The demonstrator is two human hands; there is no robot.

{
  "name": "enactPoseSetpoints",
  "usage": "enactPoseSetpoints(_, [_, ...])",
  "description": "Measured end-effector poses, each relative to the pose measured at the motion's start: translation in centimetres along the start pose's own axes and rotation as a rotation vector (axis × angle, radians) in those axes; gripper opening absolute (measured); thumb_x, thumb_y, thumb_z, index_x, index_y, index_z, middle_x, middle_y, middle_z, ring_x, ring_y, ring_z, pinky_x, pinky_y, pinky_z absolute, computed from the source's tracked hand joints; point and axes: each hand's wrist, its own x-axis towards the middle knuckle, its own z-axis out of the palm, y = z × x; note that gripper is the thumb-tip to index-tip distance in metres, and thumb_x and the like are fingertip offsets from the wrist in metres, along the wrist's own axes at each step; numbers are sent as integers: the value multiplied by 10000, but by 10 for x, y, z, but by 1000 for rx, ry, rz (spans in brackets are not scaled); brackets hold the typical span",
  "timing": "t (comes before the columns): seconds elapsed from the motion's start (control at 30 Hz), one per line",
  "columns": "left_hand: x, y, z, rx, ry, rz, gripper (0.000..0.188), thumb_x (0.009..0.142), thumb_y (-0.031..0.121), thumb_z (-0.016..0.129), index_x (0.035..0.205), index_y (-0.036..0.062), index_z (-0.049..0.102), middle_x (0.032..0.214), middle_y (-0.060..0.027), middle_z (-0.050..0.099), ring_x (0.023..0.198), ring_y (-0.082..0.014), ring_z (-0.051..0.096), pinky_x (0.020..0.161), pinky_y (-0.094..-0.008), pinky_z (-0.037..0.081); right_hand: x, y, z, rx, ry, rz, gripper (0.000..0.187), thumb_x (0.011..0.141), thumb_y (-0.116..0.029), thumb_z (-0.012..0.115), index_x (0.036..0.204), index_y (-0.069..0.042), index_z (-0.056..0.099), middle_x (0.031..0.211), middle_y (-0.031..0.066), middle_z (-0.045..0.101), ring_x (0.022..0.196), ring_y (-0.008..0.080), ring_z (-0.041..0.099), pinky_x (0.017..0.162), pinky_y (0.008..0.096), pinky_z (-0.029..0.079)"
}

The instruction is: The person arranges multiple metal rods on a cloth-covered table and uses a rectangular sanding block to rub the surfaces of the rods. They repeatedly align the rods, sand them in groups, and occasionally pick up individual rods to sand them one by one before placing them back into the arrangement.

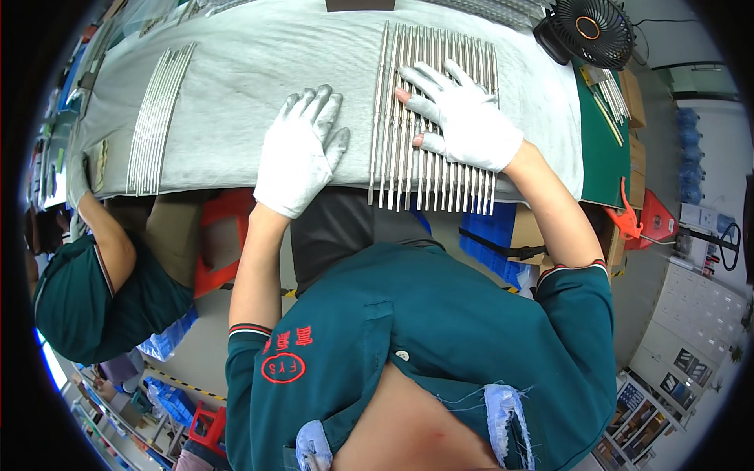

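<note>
A row of slim metal rods (393,157) lies side by side on the cloth-covered table (236,102), their near ends reaching past its front edge. My right hand (467,122), in a white glove with bare thumb and fingertip showing, rests flat across the rods with fingers spread. To the left of the row, my left hand (298,149), gloved too, lies on the bare cloth near the front edge. Its fingers are stretched out and it holds nothing. Both gloves have grey, soiled fingertips.
Another bundle of thin rods (161,118) lies at the table's left. A black fan (589,31) stands at the far right, beside a green mat (601,141) with more rods. A co-worker in a green shirt (86,290) sits at left. Blue crates (491,251) are under the table.
</note>
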Motion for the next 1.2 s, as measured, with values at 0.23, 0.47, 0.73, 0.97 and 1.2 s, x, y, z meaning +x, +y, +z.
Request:
enactPoseSetpoints(0.23, [0,-1,1,21,-5,-2,428,948,243,621,1314,27,577,1356,-188,597,1258,-369,556,1112,-468,398,13,-8,4,27,44,-17,668,957,-498,546,1490,-101,478,1585,161,377,1480,320,330,1231,513,201])
enactPoseSetpoints(0.47, [0,0,-1,-7,-1,1,416,946,196,624,1322,26,567,1354,-196,595,1253,-390,553,1112,-479,396,18,-9,10,0,64,-28,675,978,-549,492,1495,-115,476,1581,145,393,1475,304,343,1227,528,196])
enactPoseSetpoints(0.73, [-1,0,0,28,7,4,433,947,268,623,1308,32,590,1331,-184,616,1238,-361,573,1114,-455,399,11,-6,5,26,57,-36,671,943,-482,573,1479,-89,482,1579,174,380,1472,330,341,1227,510,220])
enactPoseSetpoints(0.97, [0,-1,0,3,-2,4,426,946,202,627,1334,36,571,1347,-194,604,1253,-383,558,1113,-475,394,11,-2,-1,112,81,18,704,970,-504,544,1517,-77,425,1586,186,362,1495,321,303,1237,512,182])
enactPoseSetpoints(1.2, [-2,1,-4,-117,47,0,373,945,156,614,1294,26,603,1337,-196,611,1242,-377,571,1121,-463,399,16,2,-10,100,130,23,737,944,-481,591,1539,-95,388,1588,197,349,1491,349,297,1239,511,180])
